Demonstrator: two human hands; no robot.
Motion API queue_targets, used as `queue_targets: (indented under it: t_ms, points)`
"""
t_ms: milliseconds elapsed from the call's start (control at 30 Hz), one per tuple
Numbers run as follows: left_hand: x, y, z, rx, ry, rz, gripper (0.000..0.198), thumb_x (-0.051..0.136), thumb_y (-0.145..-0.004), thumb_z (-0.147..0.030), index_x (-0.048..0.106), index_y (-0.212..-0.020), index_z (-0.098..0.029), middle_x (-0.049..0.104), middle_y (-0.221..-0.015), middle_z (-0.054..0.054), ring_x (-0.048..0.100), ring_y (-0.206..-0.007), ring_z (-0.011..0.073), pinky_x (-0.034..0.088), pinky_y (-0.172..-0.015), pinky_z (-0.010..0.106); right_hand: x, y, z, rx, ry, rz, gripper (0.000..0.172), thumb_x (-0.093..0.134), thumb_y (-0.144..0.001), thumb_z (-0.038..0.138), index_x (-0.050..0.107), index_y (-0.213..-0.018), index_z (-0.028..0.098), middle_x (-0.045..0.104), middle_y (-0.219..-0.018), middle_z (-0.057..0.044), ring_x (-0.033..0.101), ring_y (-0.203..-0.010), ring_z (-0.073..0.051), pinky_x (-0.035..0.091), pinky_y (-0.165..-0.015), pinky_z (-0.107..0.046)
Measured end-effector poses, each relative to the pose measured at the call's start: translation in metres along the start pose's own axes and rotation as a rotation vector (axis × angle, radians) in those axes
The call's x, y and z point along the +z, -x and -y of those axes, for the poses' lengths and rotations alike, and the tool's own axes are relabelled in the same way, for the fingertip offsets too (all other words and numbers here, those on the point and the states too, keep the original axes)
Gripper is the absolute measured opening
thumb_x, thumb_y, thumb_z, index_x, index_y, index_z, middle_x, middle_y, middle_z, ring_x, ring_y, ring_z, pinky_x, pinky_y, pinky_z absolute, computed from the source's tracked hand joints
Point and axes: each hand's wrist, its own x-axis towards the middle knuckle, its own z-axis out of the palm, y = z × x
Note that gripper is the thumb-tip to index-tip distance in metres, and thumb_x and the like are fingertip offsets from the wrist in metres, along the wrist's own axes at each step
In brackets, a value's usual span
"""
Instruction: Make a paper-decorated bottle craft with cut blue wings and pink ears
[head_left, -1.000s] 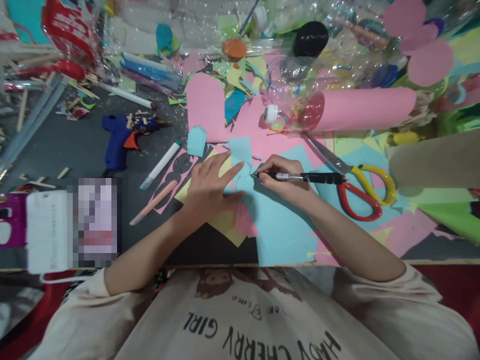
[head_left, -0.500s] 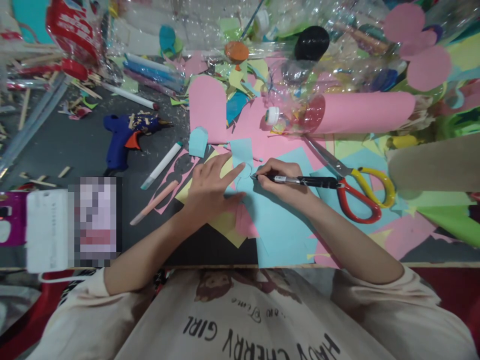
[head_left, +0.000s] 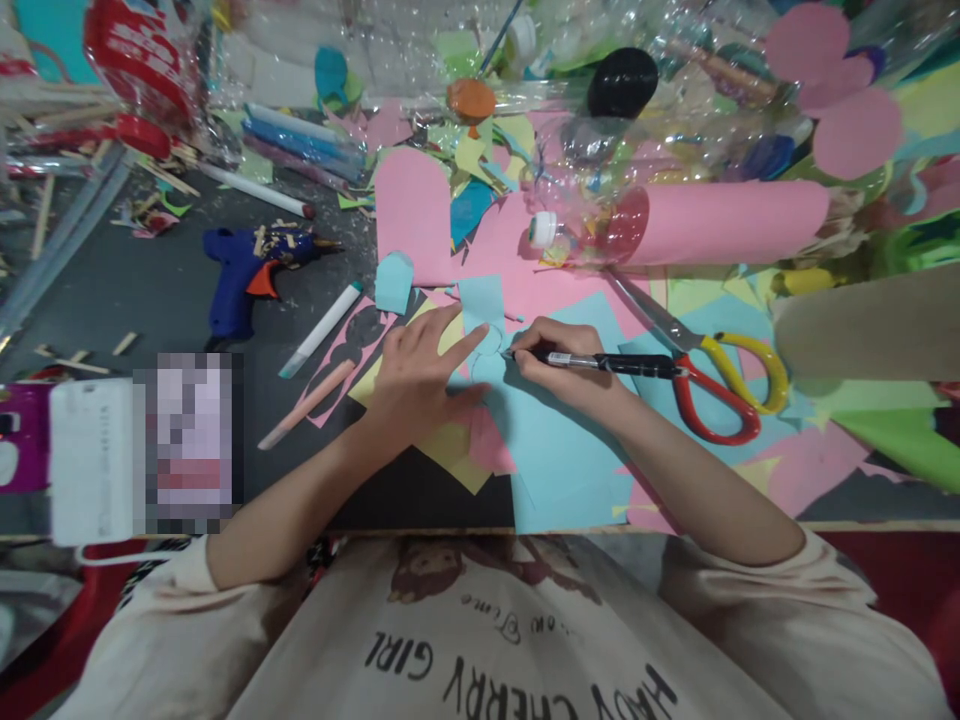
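Note:
In my right hand (head_left: 566,360) is a black pen (head_left: 630,364), gripped near its tip, which points left onto a sheet of light blue paper (head_left: 562,450). Thin curved outlines (head_left: 489,340) show on the paper by the tip. My left hand (head_left: 424,375) lies flat with fingers spread, its index finger and thumb touching the blue paper on either side of the drawn curves. Yellow paper (head_left: 461,465) and pink scraps show beneath it. Red and yellow handled scissors (head_left: 709,365) lie to the right of my right hand.
A blue glue gun (head_left: 240,280) and several markers (head_left: 322,330) lie to the left. Behind my hands are pink paper pieces (head_left: 412,215) and a plastic bottle with pink paper around it (head_left: 735,222). A white device (head_left: 91,460) stands by the table's front left edge.
Hardly anything differs. Both hands and the pen keep their places on the paper; the whole view has shifted very slightly.

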Motion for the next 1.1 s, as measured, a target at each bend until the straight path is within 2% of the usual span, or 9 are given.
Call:
queue_targets:
  t_ms: [300,533,733,867,1100]
  points:
    - [-0.0025,-0.0006,-0.0006,-0.032,0.050,0.060,0.056,0.057,-0.089,-0.053,0.055,-0.138,-0.027,0.052,-0.144,0.016,0.050,-0.128,0.0343,0.038,-0.100,0.045,0.0008,0.0011,-0.0033,-0.018,0.022,-0.002,0.014,0.053,-0.069,0.026,0.051,-0.056,0.020,0.053,-0.053,0.002,0.045,-0.052,-0.010,0.036,-0.052,-0.025]
    - [-0.0009,0.0003,-0.0005,-0.017,0.008,0.032,0.055,0.054,-0.090,-0.055,0.056,-0.137,-0.027,0.052,-0.144,0.016,0.051,-0.129,0.0325,0.038,-0.099,0.043,-0.0034,0.0000,-0.0019,0.019,-0.024,0.025,0.013,0.052,-0.067,0.021,0.047,-0.055,0.021,0.050,-0.053,0.003,0.042,-0.052,-0.009,0.034,-0.052,-0.025]
    - [-0.0005,-0.0010,0.0005,-0.029,-0.017,0.042,0.058,0.049,-0.092,-0.058,0.053,-0.139,-0.025,0.051,-0.146,0.017,0.048,-0.132,0.0331,0.039,-0.101,0.045,-0.0035,0.0014,-0.0012,0.034,-0.096,-0.077,0.012,0.053,-0.069,0.026,0.053,-0.058,0.020,0.052,-0.054,0.003,0.044,-0.049,-0.009,0.036,-0.050,-0.025]
    - [-0.0005,-0.0017,0.0009,-0.037,0.000,0.061,0.063,0.044,-0.092,-0.062,0.052,-0.140,-0.023,0.050,-0.146,0.019,0.047,-0.132,0.0346,0.039,-0.102,0.047,-0.0014,0.0021,-0.0029,0.007,-0.033,-0.025,0.011,0.055,-0.069,0.024,0.053,-0.059,0.020,0.055,-0.054,0.003,0.047,-0.051,-0.010,0.037,-0.053,-0.025]
    - [-0.0004,-0.0016,0.0009,-0.031,-0.030,0.060,0.062,0.043,-0.092,-0.062,0.052,-0.140,-0.024,0.051,-0.145,0.018,0.048,-0.132,0.0339,0.039,-0.102,0.046,-0.0015,0.0019,-0.0028,-0.005,0.009,-0.008,0.012,0.054,-0.072,0.025,0.052,-0.061,0.020,0.054,-0.056,0.003,0.045,-0.052,-0.010,0.036,-0.053,-0.025]
